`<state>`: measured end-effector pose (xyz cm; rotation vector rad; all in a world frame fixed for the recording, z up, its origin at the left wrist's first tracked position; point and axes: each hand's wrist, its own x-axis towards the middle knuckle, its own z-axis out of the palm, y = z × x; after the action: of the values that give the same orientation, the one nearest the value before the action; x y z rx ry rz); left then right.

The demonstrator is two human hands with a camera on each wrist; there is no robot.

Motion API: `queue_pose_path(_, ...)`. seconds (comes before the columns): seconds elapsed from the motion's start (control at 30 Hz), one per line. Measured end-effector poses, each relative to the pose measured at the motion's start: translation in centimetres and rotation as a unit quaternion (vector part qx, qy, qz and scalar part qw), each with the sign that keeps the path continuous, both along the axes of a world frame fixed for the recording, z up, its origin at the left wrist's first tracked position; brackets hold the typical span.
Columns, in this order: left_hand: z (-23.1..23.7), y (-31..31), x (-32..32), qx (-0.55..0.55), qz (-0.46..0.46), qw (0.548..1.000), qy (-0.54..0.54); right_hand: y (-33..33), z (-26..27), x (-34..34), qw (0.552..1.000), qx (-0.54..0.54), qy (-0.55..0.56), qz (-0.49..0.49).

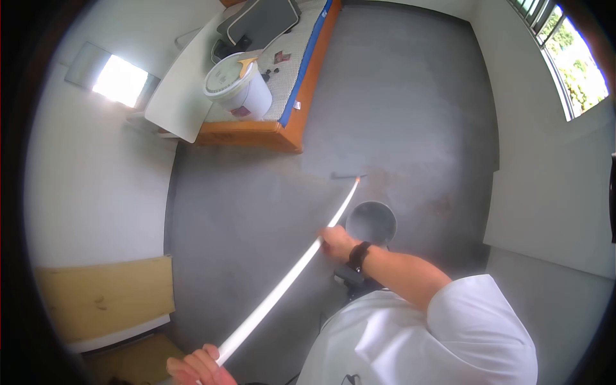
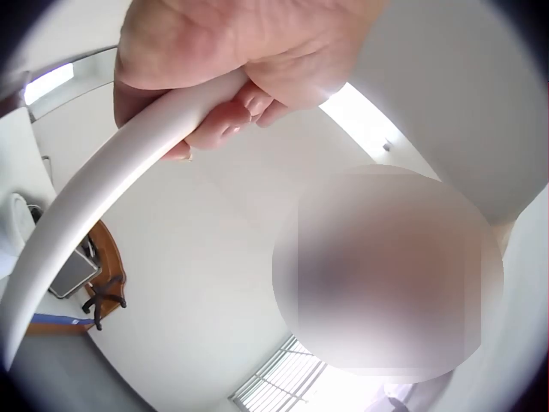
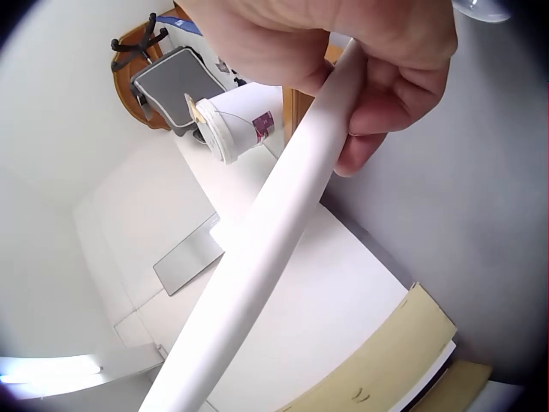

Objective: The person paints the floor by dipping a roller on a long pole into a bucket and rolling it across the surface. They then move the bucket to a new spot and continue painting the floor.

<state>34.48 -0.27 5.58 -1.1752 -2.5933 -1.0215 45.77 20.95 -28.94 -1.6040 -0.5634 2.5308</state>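
A long white pole (image 1: 276,292) runs diagonally over the grey floor in the head view. My left hand (image 1: 200,369) grips its near end at the bottom left; in the left wrist view the fingers of that hand (image 2: 249,51) curl round the pole (image 2: 111,172). Farther along, my right hand (image 1: 337,242) holds the pole, and the right wrist view shows that hand (image 3: 360,60) with fingers wrapped round it (image 3: 266,240). At the far end, an orange joint meets a thin dark bar (image 1: 345,176) at the floor.
A round grey bucket (image 1: 371,223) stands just right of the pole. An orange wooden bed frame (image 1: 250,136) carries a white lidded bucket (image 1: 247,96) and a folded grey chair (image 1: 263,25). A pale wooden board (image 1: 106,298) is at the left wall.
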Motion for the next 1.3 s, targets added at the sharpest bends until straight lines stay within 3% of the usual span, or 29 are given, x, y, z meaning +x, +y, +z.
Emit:
queue_pose_path(0.03,-0.1,1.7,0.5,0.149,-0.056,0.973,-0.166,0.9,-1.0,-0.1,0.999,-0.003,-0.01,-0.038)
queue_pose_path(0.07,-0.2,3.5,1.4,0.317,-0.147,0.852,-0.389,1.8,-2.2,0.0,0.997,-0.006,-0.02,-0.076)
queue_pose_path(0.23,-2.0,8.0,3.1,0.282,-0.191,0.862,-0.376,7.2,-2.0,1.8,0.995,0.035,-0.052,-0.078)
queue_pose_path(0.43,0.1,8.0,7.1,0.27,-0.155,0.88,-0.358,5.7,-0.8,4.3,0.997,0.055,-0.039,-0.039)
queue_pose_path(0.5,1.6,6.6,8.2,0.238,0.051,0.95,-0.196,3.4,0.0,4.9,0.998,0.037,-0.044,-0.039)
queue_pose_path(0.53,1.9,5.2,8.3,0.237,0.05,0.95,-0.196,2.4,0.7,5.2,0.997,0.023,-0.041,-0.063)
queue_pose_path(0.57,2.1,3.4,7.9,0.084,0.108,0.988,-0.072,1.9,1.4,5.7,0.995,0.008,-0.038,-0.087)
queue_pose_path(0.63,2.5,2.5,6.8,-0.072,0.158,0.983,0.056,1.9,2.3,6.5,0.998,0.017,-0.036,-0.045)
queue_pose_path(0.67,2.5,2.2,6.3,-0.142,0.116,0.975,0.125,1.8,2.1,6.6,0.998,0.015,-0.025,-0.057)
queue_pose_path(0.77,1.0,3.9,7.0,-0.113,0.101,0.983,0.103,2.9,1.6,5.9,0.997,0.04,-0.029,-0.067)
queue_pose_path(0.8,0.1,4.9,7.4,0.119,-0.04,0.98,-0.154,3.5,1.2,5.8,0.995,0.061,-0.052,-0.065)
queue_pose_path(0.83,-0.8,5.3,7.6,0.333,-0.174,0.841,-0.39,4.1,0.7,5.9,0.995,0.061,-0.051,-0.067)
queue_pose_path(1.0,-3.4,6.5,8.7,0.288,-0.176,0.867,-0.365,7.7,-3.8,5.5,0.989,0.105,-0.059,-0.088)
queue_pose_path(1.03,-3.4,6.6,9.1,0.288,-0.175,0.868,-0.365,8.4,-4.0,5.4,0.986,0.083,-0.012,-0.142)
queue_pose_path(1.1,-2.9,6.7,9.5,0.271,-0.208,0.871,-0.354,9.1,-3.4,5.7,0.988,0.101,-0.031,-0.11)
queue_pose_path(1.23,-1.1,6.4,10.9,0.295,-0.246,0.846,-0.37,7.2,-4.8,8.1,0.978,0.174,-0.013,-0.114)
queue_pose_path(1.27,-0.6,6.3,11.5,0.321,-0.228,0.838,-0.378,5.2,-4.4,8.8,0.856,0.488,-0.17,-0.012)
queue_pose_path(1.3,0.4,6.3,11.9,0.345,-0.21,0.829,-0.387,3.7,-3.4,9.4,0.607,0.728,-0.305,0.093)
